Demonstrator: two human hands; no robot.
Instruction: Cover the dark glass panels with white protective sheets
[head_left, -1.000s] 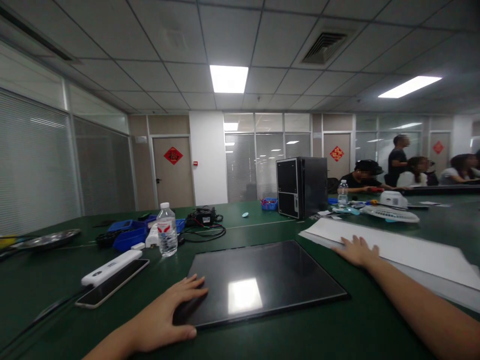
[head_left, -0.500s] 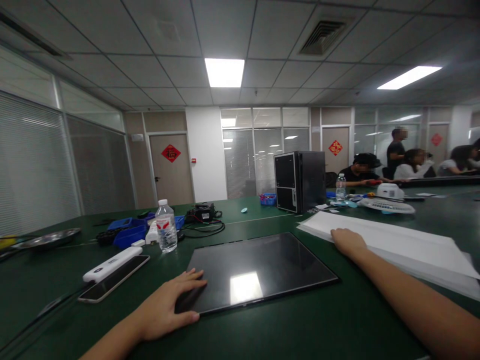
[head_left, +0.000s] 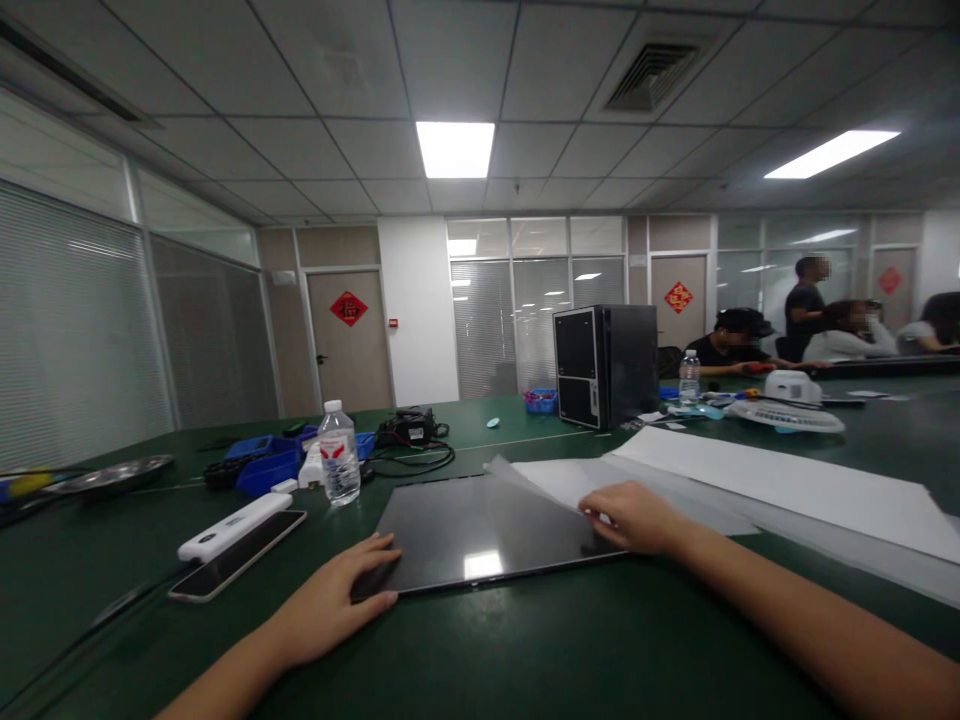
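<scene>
A thin, flat black screen panel (head_left: pixel 450 525) lies on the green table in front of me. At its left end rests my left hand (head_left: pixel 326 605), open, the fingers on the panel's surface and the thumb at the near edge. My right hand (head_left: pixel 637 515) is closed in a pinch on a thin translucent sheet (head_left: pixel 551 480), above the panel's right part. That sheet covers the panel's far right corner. To the right, more thin sheeting and a large piece of white paper (head_left: pixel 765 485) lie on the table.
A phone (head_left: pixel 240 555), a white power bank-like device (head_left: pixel 236 525) and a water bottle (head_left: pixel 339 455) stand or lie to the left. Behind are blue trays (head_left: pixel 270 470), a black adapter with cables (head_left: pixel 412 428) and a computer case (head_left: pixel 607 365). Several people sit or stand at the far right.
My right hand has moved left from the white paper to over the panel, drawing the translucent sheet with it. The left hand stays on the panel's left end.
</scene>
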